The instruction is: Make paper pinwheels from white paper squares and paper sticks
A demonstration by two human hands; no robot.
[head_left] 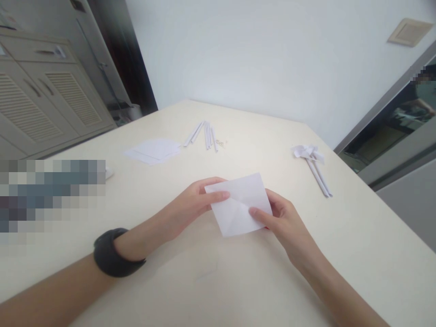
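Observation:
A square sheet of white paper (238,200) with diagonal crease lines is held up over the table between my two hands. My left hand (204,200) pinches its left edge, thumb on the face and fingers behind. At the right edge, my right hand (281,213) grips it the same way, its thumb resting near the lower right part. Both hands' fingers are partly hidden behind the sheet. A dark band (117,252) circles my left wrist.
Several flat white sheets (153,151) lie on the white table (190,295) at the left. Rolled paper sticks (207,135) and some tiny pieces (220,143) are farther back. Two paper pinwheels (308,153) on sticks lie at the right. A blurred person (54,190) is at the left edge.

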